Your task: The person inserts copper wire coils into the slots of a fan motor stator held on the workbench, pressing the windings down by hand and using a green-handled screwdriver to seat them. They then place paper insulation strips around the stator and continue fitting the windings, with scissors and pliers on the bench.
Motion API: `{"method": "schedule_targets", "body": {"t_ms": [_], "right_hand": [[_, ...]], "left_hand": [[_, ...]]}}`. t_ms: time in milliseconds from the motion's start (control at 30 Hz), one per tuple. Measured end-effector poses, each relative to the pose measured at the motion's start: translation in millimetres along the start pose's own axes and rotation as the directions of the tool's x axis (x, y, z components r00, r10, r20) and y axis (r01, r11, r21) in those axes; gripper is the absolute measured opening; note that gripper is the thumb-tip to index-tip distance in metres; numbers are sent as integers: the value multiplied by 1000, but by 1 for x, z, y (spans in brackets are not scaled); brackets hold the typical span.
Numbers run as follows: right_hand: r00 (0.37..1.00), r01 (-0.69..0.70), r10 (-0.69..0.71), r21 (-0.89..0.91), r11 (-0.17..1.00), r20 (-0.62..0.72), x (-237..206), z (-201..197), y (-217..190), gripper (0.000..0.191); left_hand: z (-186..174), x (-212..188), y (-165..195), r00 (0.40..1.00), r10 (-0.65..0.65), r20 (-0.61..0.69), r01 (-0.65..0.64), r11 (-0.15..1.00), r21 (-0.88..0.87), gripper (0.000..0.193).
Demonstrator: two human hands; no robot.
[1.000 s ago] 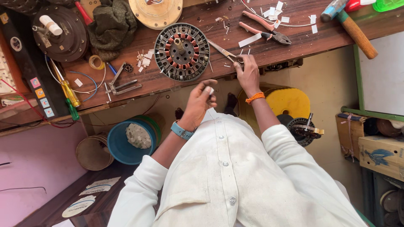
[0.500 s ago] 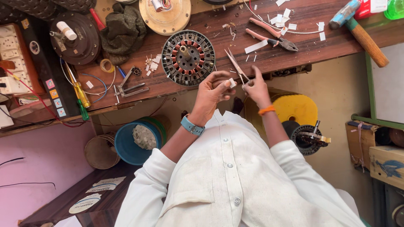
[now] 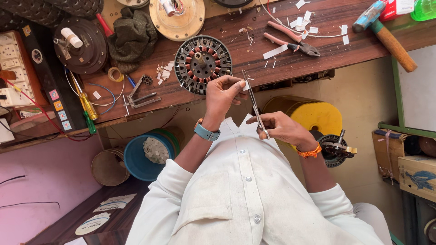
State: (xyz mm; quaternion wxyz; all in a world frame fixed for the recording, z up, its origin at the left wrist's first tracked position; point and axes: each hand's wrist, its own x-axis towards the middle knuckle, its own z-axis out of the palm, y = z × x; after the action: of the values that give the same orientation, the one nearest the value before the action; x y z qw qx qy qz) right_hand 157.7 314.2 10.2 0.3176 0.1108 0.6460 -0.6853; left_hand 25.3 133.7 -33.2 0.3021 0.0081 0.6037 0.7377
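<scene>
My left hand (image 3: 225,93) is pinched shut on a small white slip of paper (image 3: 244,85), thumb and forefinger holding it just in front of the worktop's edge, at about 5 o'clock from the round black motor stator with copper-red windings (image 3: 202,64). My right hand (image 3: 284,129) grips the loops of a pair of slim steel scissors (image 3: 253,103), blades pointing up toward 11 o'clock so their tips meet the slip. I judge the slip is held out in the air, off the wood, so the blades can close on it freely.

The stator lies flat on the dark wooden worktop (image 3: 290,68), right beside my left hand, within easy reach. White paper offcuts (image 3: 303,20) lie scattered at 1 o'clock from it, around the red-handled pliers (image 3: 290,43). A wooden-handled hammer with a blue head (image 3: 383,34) rests farther off at 2 o'clock, well apart from the work. At 9 o'clock are a grey metal puller tool (image 3: 138,94), a yellow-handled screwdriver (image 3: 84,102) and a crumpled olive-green rag (image 3: 132,38).

Below the worktop, at 7 o'clock from my left hand, a blue plastic bucket (image 3: 136,159) holds a lump of pale grey-white waste material; I cannot tell just what it is. Touching its left side stands a brown round tub (image 3: 108,168), whose inside shows nothing I can make out. At 4 o'clock a yellow round drum (image 3: 315,115) stands under the worktop edge, partly hidden by my right forearm.
</scene>
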Motion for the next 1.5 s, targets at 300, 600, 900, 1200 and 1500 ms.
{"method": "schedule_targets", "body": {"t_ms": [300,600,900,1200,1500], "right_hand": [[989,7,-18,-73,997,-149,-7,-2,15,28],[977,112,-114,-25,993,-182,-5,3,-9,51],[994,104,-103,38,994,-29,5,12,-20,63],[997,53,-53,1,999,-61,-2,18,-24,49],[995,61,-64,-53,997,-71,-14,18,-21,48]], "left_hand": [[-4,8,6,997,9,72,-6,999,-49,15],[2,-12,36,966,-41,256,159,876,-456,11],[-4,-27,41,954,271,-125,-270,962,22,25],[-3,-31,47,960,246,-134,-233,967,105,19],[-1,-29,43,986,139,-87,-131,987,89,20]]}}
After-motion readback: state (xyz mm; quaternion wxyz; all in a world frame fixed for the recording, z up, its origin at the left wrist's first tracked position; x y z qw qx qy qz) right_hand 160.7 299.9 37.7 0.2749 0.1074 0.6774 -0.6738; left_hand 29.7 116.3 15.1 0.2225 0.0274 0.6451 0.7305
